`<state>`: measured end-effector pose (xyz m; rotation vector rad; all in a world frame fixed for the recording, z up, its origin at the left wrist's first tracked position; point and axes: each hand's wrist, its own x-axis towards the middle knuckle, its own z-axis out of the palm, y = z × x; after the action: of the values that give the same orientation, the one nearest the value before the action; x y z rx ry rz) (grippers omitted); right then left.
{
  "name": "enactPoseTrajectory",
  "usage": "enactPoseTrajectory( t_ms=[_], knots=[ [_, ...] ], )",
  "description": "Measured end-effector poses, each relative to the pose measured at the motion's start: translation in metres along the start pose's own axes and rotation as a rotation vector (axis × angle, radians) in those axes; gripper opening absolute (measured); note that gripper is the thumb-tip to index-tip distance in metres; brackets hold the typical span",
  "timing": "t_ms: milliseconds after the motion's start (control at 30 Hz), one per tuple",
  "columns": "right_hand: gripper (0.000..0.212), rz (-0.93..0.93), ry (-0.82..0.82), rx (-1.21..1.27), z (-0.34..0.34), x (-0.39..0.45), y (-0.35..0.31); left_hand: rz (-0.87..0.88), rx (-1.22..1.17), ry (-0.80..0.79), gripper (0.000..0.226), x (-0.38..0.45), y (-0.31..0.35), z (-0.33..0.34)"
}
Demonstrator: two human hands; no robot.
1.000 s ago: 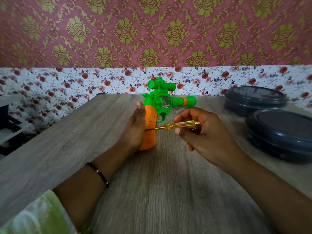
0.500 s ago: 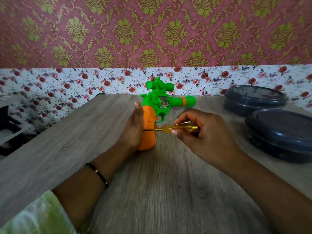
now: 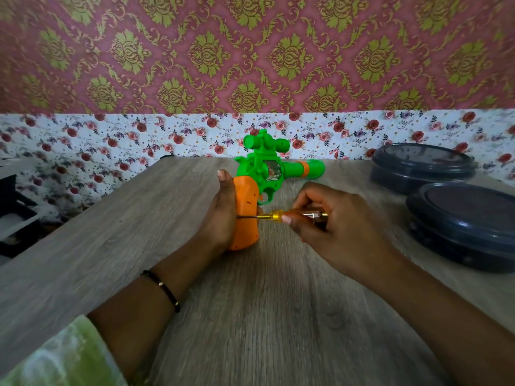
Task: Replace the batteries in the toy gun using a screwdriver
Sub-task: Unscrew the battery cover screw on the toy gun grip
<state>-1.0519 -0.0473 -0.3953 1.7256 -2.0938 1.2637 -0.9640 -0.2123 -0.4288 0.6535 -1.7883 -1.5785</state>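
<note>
At the middle of the desk (image 3: 278,316), right hand (image 3: 334,232) is the working grip: fingers curled, pinching the yellow-handled screwdriver (image 3: 281,215) near the front of its handle, shaft level, pointing left. Tip sits against the side of the orange handle (image 3: 245,213) of the toy gun (image 3: 264,174), likely in a screw of the battery cover; the screw itself is too small to make out. Fingertip pinch suits twisting a thin driver, not pushing hard.

Left hand (image 3: 223,215) wraps the back of the orange handle, thumb up along its rear edge, fingers mostly hidden behind it. It holds the gun upright on its butt, so the screw face points toward the driver, and braces against the sideways push. Green barrel points right, scope on top.

Judgement: unscrewing step, early in the task; cover looks still on, no batteries visible. Risk: tip slips out of the screw, or the gun tips if the left hand loosens.

Further out: two dark round lidded containers (image 3: 459,224) at the right of the desk, well apart from the hands, nearer one overlapping the farther in view. Thin black bracelet (image 3: 161,288) on left wrist, pale green sleeve (image 3: 55,355) at the bottom left. Floral wallpaper (image 3: 111,140) behind.
</note>
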Motion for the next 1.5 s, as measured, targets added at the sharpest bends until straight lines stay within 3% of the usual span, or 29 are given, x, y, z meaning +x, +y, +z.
enactPoseTrajectory(
  t_ms=[133, 200, 300, 367, 500, 567, 667, 700, 767, 833, 900, 1100, 1200, 1300, 1433, 1500],
  knots=[
    [0.015, 0.027, -0.06, 0.17, 0.0017, -0.0003, 0.0021, 0.005, -0.017, 0.026, 0.079, 0.0039, -0.0016, -0.0008],
    [0.009, 0.017, -0.036, 0.164, 0.0031, -0.0006, 0.0012, 0.0, -0.013, 0.016, 0.084, 0.0025, -0.0005, 0.0004],
    [0.031, 0.044, -0.009, 0.099, 0.0032, -0.0021, -0.0006, 0.01, -0.017, 0.004, 0.101, 0.0012, 0.0004, 0.0007],
    [0.038, 0.029, 0.027, -0.013, 0.0035, -0.0012, 0.001, 0.017, -0.025, 0.007, 0.098, 0.0014, 0.0007, 0.0011],
    [0.019, 0.006, 0.045, 0.052, 0.0024, 0.0008, -0.0002, -0.004, -0.031, 0.003, 0.086, 0.0016, -0.0001, 0.002],
    [0.005, 0.047, 0.002, 0.22, 0.0012, 0.0012, -0.0003, -0.015, -0.018, 0.018, 0.093, 0.0005, 0.0002, 0.0012],
    [0.005, 0.092, -0.019, 0.386, 0.0022, 0.0008, 0.0, -0.02, 0.012, 0.028, 0.104, 0.002, -0.0001, 0.0009],
    [0.008, 0.113, -0.002, 0.378, 0.0029, 0.0006, -0.0012, -0.016, 0.019, 0.024, 0.106, 0.0019, 0.0, 0.0012],
    [0.042, 0.153, 0.016, 0.296, 0.0038, -0.0008, -0.0008, -0.006, 0.018, 0.017, 0.105, 0.002, -0.0001, 0.0015],
    [0.058, 0.155, 0.026, 0.142, 0.0021, 0.0002, -0.0006, 0.003, 0.006, 0.02, 0.103, 0.0013, 0.0004, 0.0012],
    [0.049, 0.111, 0.021, 0.082, 0.0001, 0.0016, 0.0011, 0.004, 0.003, 0.017, 0.105, 0.0008, 0.0002, 0.0011],
    [0.007, 0.039, -0.075, 0.218, -0.0027, 0.0047, 0.0039, -0.009, -0.015, 0.014, 0.112, 0.0046, -0.0017, -0.0008],
    [0.013, 0.07, -0.084, 0.312, -0.0035, 0.0038, 0.0042, 0.001, -0.021, 0.012, 0.112, 0.0058, -0.0033, -0.0019],
    [0.006, 0.092, -0.051, 0.228, -0.0017, 0.0022, 0.0022, -0.015, -0.014, 0.013, 0.11, 0.0047, -0.0025, -0.0012],
    [0.05, 0.082, 0.003, -0.073, -0.002, 0.0001, -0.0012, -0.019, -0.01, 0.017, 0.104, 0.0049, -0.0034, -0.0006],
    [0.047, 0.033, 0.024, -0.072, -0.002, 0.0004, -0.001, -0.016, -0.017, 0.019, 0.102, 0.0055, -0.0039, -0.0012]
  ],
)
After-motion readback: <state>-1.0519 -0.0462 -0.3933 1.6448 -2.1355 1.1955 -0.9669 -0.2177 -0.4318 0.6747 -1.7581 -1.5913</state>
